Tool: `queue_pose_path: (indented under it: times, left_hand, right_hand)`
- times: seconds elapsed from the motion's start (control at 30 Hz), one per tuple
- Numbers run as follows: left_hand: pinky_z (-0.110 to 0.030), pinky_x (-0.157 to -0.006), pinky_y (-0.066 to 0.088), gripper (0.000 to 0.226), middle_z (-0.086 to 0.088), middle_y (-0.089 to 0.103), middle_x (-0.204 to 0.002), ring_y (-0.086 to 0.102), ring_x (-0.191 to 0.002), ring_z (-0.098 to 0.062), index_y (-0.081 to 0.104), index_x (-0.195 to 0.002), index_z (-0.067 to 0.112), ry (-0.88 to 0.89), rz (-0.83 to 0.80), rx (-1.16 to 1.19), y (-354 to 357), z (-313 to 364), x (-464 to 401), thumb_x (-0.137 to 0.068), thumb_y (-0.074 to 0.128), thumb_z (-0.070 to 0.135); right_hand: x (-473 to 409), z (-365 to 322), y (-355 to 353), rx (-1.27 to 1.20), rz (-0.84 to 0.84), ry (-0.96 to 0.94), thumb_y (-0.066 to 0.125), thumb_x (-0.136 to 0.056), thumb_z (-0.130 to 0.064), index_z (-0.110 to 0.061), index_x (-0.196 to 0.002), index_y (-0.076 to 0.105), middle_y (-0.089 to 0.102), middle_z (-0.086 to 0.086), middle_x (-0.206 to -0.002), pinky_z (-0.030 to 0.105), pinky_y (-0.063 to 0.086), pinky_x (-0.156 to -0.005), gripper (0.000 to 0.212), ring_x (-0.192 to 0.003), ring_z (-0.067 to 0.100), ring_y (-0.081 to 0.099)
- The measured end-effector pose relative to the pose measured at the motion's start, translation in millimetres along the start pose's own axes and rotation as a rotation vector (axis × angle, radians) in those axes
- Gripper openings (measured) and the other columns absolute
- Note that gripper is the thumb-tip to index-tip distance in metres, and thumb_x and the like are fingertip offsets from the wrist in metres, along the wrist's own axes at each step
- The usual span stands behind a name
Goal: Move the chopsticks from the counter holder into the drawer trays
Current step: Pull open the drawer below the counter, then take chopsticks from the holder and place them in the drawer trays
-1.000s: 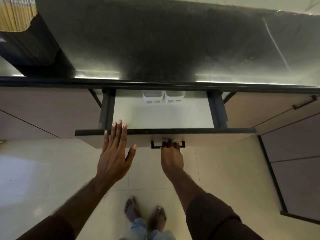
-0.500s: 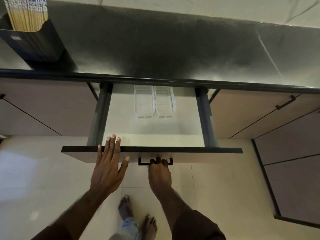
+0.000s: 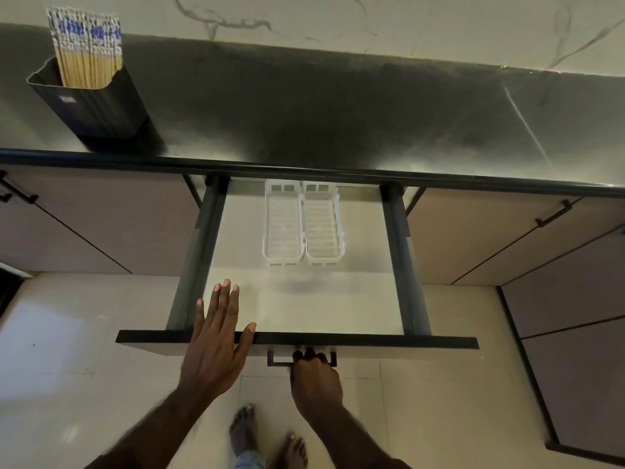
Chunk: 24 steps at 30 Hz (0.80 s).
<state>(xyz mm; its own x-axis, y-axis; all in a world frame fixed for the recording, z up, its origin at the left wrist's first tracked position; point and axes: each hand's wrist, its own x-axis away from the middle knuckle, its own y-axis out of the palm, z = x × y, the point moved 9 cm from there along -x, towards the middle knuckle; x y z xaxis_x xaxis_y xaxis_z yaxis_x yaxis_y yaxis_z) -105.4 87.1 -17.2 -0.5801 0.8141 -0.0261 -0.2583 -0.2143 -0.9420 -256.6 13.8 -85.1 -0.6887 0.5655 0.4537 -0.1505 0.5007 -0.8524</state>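
White trays (image 3: 303, 228), two, side by side in one drawer (image 3: 304, 309).

White slotted plastic trays (image 3: 303, 228)

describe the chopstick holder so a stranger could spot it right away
Start at the dark stone counter above the open drawer. At its far left end stands a tall black ribbed holder. It alone holds a bundle of pale wooden chopsticks with blue-patterned tops.
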Motion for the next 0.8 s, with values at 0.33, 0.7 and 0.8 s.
queue_pose_path:
  times: [0.33, 0.7, 0.8]
  left_hand:
    - [-0.038, -0.119, -0.010, 0.068, -0.003, -0.007, -0.161, -0.010, -0.147, -0.014, -0.013, -0.150, 0.027, 0.023, 0.089, 0.057, -30.8, 20.0, -17.4, -0.095, 0.011, 0.060]
    - [-0.033, -0.119, -0.011, 0.070, -0.005, -0.003, -0.161, -0.009, -0.148, -0.015, 0.000, -0.152, 0.017, 0.052, 0.146, 0.017, -88.4, 5.3, -35.6, -0.097, 0.013, 0.058]
    - [-0.033, -0.119, -0.012, 0.070, -0.005, -0.007, -0.161, -0.011, -0.148, -0.015, -0.005, -0.151, 0.019, 0.061, 0.164, 0.014, -105.1, -12.7, -41.7, -0.096, 0.011, 0.059]
  right_hand:
    - [23.8, -46.9, -142.6, -0.393, 0.152, -0.211, 0.052, -0.096, -0.041, -0.021, -0.107, 0.069, 0.075, -0.001, -0.096, 0.027, 0.051, -0.075, 0.029, -0.080, 0.013, 0.066]
    - [-15.5, -65.2, -192.1, -0.408, 0.373, -0.169, 0.053, -0.094, -0.040, -0.023, -0.100, 0.069, 0.074, -0.005, -0.091, 0.034, 0.055, -0.075, 0.025, -0.084, 0.018, 0.066]
    - [-19.8, -91.0, -203.6, -0.423, 0.391, -0.187, 0.054, -0.094, -0.038, -0.020, -0.103, 0.070, 0.074, -0.004, -0.095, 0.032, 0.054, -0.076, 0.026, -0.083, 0.015, 0.066]
